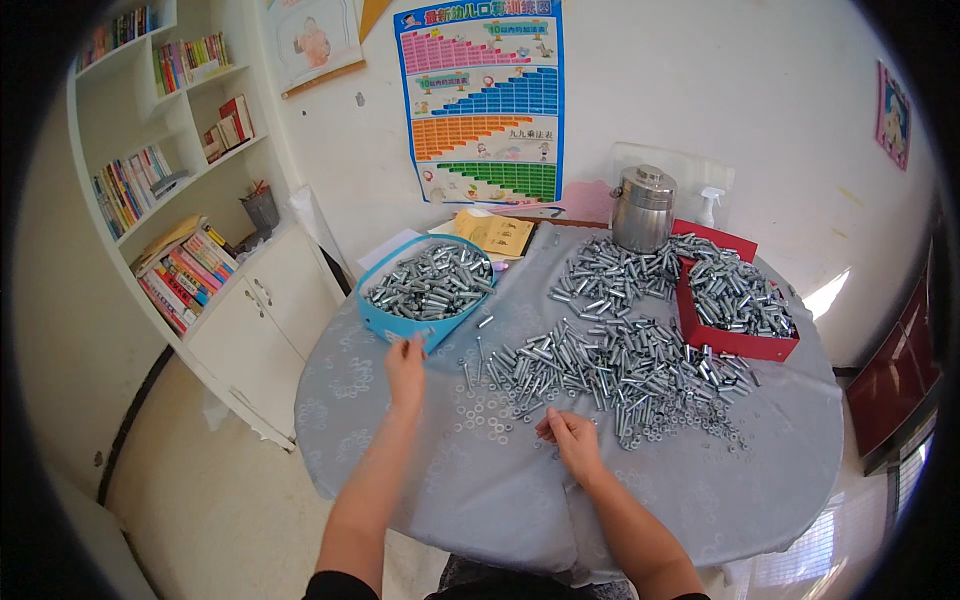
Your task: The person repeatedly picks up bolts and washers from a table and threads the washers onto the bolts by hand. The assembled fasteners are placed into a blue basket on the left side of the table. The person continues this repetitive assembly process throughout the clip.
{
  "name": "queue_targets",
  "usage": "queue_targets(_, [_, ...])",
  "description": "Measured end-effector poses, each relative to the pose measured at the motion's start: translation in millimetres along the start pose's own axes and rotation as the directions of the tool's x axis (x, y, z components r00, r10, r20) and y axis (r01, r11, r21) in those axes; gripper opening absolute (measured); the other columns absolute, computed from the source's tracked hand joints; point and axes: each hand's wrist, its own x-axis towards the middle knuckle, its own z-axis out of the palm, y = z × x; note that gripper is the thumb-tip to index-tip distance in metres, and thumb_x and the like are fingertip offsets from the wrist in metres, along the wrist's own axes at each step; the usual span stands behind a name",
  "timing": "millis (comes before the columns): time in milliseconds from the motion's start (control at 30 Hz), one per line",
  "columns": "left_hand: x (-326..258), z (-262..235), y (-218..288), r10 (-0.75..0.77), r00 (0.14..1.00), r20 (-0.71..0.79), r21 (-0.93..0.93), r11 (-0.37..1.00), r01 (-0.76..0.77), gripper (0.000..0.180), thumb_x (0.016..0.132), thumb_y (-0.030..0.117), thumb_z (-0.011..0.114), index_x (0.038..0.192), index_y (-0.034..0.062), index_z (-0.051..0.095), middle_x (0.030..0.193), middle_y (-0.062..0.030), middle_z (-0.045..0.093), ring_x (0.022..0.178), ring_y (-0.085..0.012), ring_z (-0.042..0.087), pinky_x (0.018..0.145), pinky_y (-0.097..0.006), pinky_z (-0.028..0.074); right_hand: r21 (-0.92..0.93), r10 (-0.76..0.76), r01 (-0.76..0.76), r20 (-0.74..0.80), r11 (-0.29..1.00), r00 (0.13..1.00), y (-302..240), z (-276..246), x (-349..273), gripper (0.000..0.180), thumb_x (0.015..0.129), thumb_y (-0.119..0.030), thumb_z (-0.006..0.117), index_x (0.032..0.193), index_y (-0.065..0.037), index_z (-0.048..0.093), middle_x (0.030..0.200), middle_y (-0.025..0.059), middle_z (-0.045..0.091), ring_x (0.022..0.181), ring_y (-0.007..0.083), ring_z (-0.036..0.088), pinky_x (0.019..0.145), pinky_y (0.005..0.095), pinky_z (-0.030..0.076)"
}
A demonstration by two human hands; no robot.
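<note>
My left hand (405,365) reaches forward with its fingers spread, touching the near edge of a blue box (400,325) filled with metal bolts. My right hand (570,437) rests on the grey tablecloth (700,480) with fingers curled, pinching something small among the loose washers (490,415); what it holds is too small to tell. Just beyond it spreads a large heap of silver bolts and sleeves (610,360). A red box (740,340) at the right holds more bolts.
A steel lidded pot (642,208) and a spray bottle (708,205) stand at the back of the round table. Yellow booklets (495,235) lie behind the blue box. A white bookshelf and cabinet (240,310) stand at the left.
</note>
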Motion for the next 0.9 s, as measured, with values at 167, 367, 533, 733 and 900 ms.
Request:
queue_targets(167, [77,-9,-3,0.232,0.972,-0.031,0.138,0.964,-0.226,0.029,0.081,0.019,0.06,0.103,0.0007,0.056,0.084,-0.0109,0.058,0.076,-0.0184,0.054,0.067,-0.03,0.044,-0.059,-0.032,0.032,0.009,0.998,0.999,3,-1,0,0.039,0.09,-0.031,0.047,0.078,0.001,0.064,0.07,0.0078,0.064,0.064,0.0122,0.059,0.062,0.0246,0.047])
queue_targets(367, [33,6,6,0.569,0.802,0.179,0.355,0.723,-0.592,0.031,0.077,0.01,0.06,0.107,0.0032,0.055,0.098,-0.0141,0.058,0.098,-0.0306,0.051,0.086,-0.038,0.04,-0.147,-0.027,0.015,-0.08,0.989,0.996,4,-9,3,0.038,0.089,-0.032,0.048,0.079,0.0,0.065,0.071,0.008,0.064,0.065,0.0138,0.06,0.063,0.0259,0.047])
queue_targets(533, [-20,30,-5,0.434,0.717,0.545,0.325,0.679,-0.658,0.018,0.075,0.008,0.06,0.091,0.0002,0.058,0.092,-0.015,0.059,0.093,-0.0332,0.052,0.086,-0.039,0.041,-0.16,-0.025,0.011,-0.085,0.987,0.996,9,-12,4,0.036,0.088,-0.033,0.049,0.081,-0.001,0.065,0.073,0.0089,0.065,0.067,0.0165,0.061,0.063,0.0274,0.046])
queue_targets(733, [-35,48,-9,0.113,0.92,0.374,0.599,0.728,-0.333,0.017,0.071,0.012,0.063,0.075,-0.0008,0.053,0.086,-0.0191,0.058,0.081,-0.0351,0.055,0.069,-0.043,0.044,-0.349,-0.154,0.088,-0.167,0.933,0.974,0,-16,5,0.027,0.084,-0.027,0.054,0.08,-0.002,0.064,0.073,0.01,0.063,0.065,0.0247,0.06,0.062,0.0311,0.046])
queue_targets(900, [-35,49,-15,0.04,0.937,0.346,0.626,0.735,-0.262,0.016,0.067,0.012,0.062,0.072,0.0002,0.051,0.073,-0.018,0.058,0.07,-0.0361,0.056,0.059,-0.043,0.043,-0.699,-0.574,0.241,-0.289,0.674,0.767,-9,-43,16,0.014,0.075,-0.013,0.063,0.086,-0.005,0.063,0.088,0.0109,0.06,0.084,0.0292,0.055,0.073,0.0336,0.045])
